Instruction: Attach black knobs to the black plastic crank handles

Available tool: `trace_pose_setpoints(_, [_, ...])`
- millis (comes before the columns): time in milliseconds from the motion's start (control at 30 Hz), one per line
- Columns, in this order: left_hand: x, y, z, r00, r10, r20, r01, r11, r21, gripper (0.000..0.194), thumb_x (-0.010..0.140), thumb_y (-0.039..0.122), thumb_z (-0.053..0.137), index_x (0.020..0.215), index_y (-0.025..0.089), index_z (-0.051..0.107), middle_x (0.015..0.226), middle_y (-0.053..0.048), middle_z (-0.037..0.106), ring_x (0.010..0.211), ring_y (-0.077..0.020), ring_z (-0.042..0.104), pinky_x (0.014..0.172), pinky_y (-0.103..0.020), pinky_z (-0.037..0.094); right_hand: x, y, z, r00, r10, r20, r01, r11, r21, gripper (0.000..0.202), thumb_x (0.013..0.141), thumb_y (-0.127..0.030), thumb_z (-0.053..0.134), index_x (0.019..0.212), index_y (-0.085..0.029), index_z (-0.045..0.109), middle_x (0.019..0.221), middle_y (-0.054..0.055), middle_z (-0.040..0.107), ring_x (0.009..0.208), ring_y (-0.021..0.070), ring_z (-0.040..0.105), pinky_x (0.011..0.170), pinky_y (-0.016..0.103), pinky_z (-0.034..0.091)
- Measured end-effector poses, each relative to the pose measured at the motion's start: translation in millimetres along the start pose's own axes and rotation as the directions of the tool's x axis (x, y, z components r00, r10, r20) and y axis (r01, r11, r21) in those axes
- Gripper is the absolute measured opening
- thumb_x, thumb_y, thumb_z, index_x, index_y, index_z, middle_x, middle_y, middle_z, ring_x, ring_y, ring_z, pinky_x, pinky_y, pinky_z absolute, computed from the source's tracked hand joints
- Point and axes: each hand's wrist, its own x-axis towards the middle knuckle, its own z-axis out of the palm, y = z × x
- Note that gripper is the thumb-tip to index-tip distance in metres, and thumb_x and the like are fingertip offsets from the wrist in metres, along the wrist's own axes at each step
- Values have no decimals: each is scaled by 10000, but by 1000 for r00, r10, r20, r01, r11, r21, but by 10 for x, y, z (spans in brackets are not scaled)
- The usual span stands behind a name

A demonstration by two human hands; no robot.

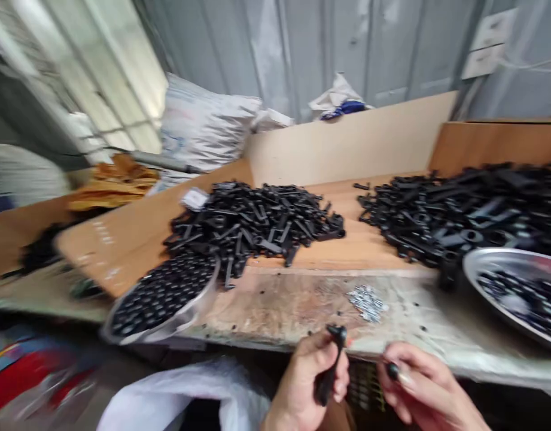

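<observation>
- how's the left hand?
- its grip is wrapped around a black part, held tilted, with the upper end poking out above the thumb.
- and the right hand?
- narrow grip: thumb and fingers pinch a small black knob.
- part and knob touching, or apart?
- apart, with a gap between the two hands. both hands are at the front edge of the bench.
- what borders them?
- metal bits lie in a small pile just past the edge. the left pan, full of black pieces, sits by the edge; the right pan is well apart, on the other side.
- and room to move?
- sideways along the front strip, between the pans. behind it rise the left heap and the right heap. a white bag is low on the left.
</observation>
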Motion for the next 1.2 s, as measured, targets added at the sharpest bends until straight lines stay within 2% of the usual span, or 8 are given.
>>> trace_pose_setpoints(200, [33,-13,-41,997,-59,45,58,998,29,183,680,322,765,693,166,670,652,-1,602,485,-123,595,365,-184,372,160,117,-30,992,-123,-12,124,983,135,277,556,-282,851,754,-142,716,586,19,595,495,94,533,397,143,392])
trace_pose_setpoints(367, [61,-78,-17,997,-80,2,79,995,68,176,686,302,762,809,193,697,632,-20,652,424,-108,559,410,-200,404,150,116,-77,993,-119,-9,119,988,103,267,533,-263,855,720,-133,715,592,11,608,477,73,505,411,144,427])
trace_pose_setpoints(600, [54,33,184,992,60,-116,-31,972,234,227,601,357,778,633,146,700,629,-49,644,601,-159,565,595,-260,453,80,94,-100,989,-144,18,141,984,107,250,675,-300,786,857,-145,713,668,43,657,544,115,608,411,136,445])
trace_pose_setpoints(667, [55,83,232,953,168,-250,-88,949,301,271,489,365,828,572,135,710,599,-47,643,588,-148,552,586,-241,446,63,134,-98,991,-120,50,114,987,111,246,688,-307,779,846,-134,705,641,41,655,524,108,606,413,134,445])
trace_pose_setpoints(767, [64,131,265,830,342,-439,-187,914,359,320,327,346,881,542,161,731,538,-32,652,537,-119,535,516,-196,420,38,233,-71,989,-52,141,34,992,123,273,675,-315,786,832,-116,687,616,38,647,495,102,597,400,130,431])
trace_pose_setpoints(933, [30,133,285,757,479,-445,-311,862,400,325,293,381,889,495,202,709,448,26,597,429,-55,430,421,-152,363,-75,300,-1,950,66,304,-102,989,105,288,636,-309,811,809,-103,708,623,25,635,478,61,551,427,118,403])
trace_pose_setpoints(1033, [-31,112,331,782,470,-411,-308,863,401,364,330,409,882,558,178,717,592,-16,677,550,-119,563,514,-190,456,-158,242,38,931,83,355,-108,993,52,258,640,-281,814,790,-87,734,606,7,607,472,4,478,450,81,349])
trace_pose_setpoints(1200, [-80,18,366,940,170,-296,-126,979,164,294,548,411,799,722,207,679,633,6,665,415,-124,540,400,-225,414,-154,162,110,923,-62,379,-68,945,319,257,720,-282,756,891,-96,702,707,82,676,507,81,603,422,105,406])
